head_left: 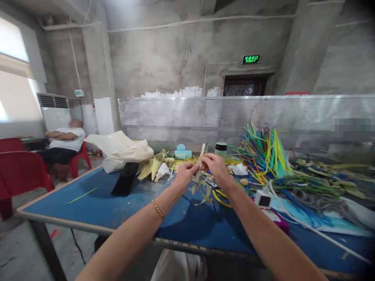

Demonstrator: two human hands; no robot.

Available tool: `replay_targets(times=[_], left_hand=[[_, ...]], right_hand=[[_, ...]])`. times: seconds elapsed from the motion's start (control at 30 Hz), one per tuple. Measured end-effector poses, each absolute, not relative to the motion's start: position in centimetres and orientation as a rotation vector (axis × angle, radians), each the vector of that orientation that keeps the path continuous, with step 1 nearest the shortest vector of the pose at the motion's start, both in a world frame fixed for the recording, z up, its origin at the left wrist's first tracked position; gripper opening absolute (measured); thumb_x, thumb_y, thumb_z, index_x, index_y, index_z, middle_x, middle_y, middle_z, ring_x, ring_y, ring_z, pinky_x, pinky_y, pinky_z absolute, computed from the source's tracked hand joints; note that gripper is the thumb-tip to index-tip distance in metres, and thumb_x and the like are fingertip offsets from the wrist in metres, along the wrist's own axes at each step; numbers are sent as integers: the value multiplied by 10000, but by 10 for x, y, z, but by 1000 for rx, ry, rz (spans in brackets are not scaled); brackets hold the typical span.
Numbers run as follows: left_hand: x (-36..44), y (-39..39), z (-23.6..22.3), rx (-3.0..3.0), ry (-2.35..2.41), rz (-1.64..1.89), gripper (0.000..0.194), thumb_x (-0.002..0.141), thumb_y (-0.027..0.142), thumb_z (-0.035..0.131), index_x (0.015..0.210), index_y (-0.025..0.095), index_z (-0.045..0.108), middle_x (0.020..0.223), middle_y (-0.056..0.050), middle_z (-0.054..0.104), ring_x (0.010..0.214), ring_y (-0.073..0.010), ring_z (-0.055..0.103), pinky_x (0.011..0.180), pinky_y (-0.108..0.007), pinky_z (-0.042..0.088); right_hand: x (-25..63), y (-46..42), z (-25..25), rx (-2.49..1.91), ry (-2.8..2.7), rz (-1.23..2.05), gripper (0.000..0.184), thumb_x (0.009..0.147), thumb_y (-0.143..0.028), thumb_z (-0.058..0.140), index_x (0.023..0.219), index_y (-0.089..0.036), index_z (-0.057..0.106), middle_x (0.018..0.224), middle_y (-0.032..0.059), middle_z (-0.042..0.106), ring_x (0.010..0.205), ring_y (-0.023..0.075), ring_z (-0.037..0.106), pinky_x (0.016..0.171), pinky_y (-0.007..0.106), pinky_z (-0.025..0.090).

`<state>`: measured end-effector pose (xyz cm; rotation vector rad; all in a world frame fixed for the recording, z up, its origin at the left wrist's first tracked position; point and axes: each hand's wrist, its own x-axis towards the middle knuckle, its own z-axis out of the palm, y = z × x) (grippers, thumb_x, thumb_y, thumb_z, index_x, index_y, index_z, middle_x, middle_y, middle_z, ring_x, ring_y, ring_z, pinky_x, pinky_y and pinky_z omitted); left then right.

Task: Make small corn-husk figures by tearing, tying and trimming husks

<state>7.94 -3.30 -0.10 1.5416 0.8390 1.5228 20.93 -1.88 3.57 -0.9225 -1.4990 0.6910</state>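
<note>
Above the table's middle, my left hand [187,171] and my right hand [215,166] come together, fingers closed in a pinch. Between them they grip a thin pale strip [202,150], which looks like dried husk and points upward. Curled pale green strips [206,193] show just below; whether they are joined to the strip cannot be seen. Close under my right hand is a tool with yellow handles [222,199], partly hidden by my forearm. Behind my left hand is a pile of dry husks [154,166] with white crumpled tissue [163,170].
On the blue table [88,208] are a black phone [125,179], a white bag [123,146], a green bottle [221,149], colourful strips [263,152], a white charger [263,198] with a cable, and tangled cords [310,191]. Perforated metal panels [172,121] stand behind. A person [67,138] sits at left.
</note>
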Motion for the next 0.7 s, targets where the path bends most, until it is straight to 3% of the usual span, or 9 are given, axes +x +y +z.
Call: replay_targets(times=[0.2,0.4,0.57,0.7], left_hand=[[66,-25,-10,1694,1012,1536,139,692,234,633,602,148,572,522,21,513,509,-100,458,519,-234,331],[62,-26,-9,1510,1031,1556,235,721,334,629,590,145,582,507,7,528,466,-96,469,454,-224,328],[59,-19,1,1568,1046,1495,317,620,382,744,504,144,570,434,12,502,418,-77,420,419,-218,266],[57,-14,-1,1568,916,1460,371,664,420,715,487,148,536,418,7,492,396,-66,387,421,-223,270]], right_hand=[[198,-19,3,-978,-1519,767,272,685,-339,602,487,-202,475,402,-46,430,369,77,348,376,221,249],[188,-18,-13,-1036,-1597,727,275,715,-368,593,508,-202,522,431,-9,519,360,95,387,365,233,276],[188,-15,-14,-1034,-1653,643,212,720,-305,547,541,-193,545,498,2,578,368,89,417,370,227,300],[187,-18,-16,-1003,-1612,663,215,738,-327,544,573,-190,536,511,-8,567,361,83,413,367,224,309]])
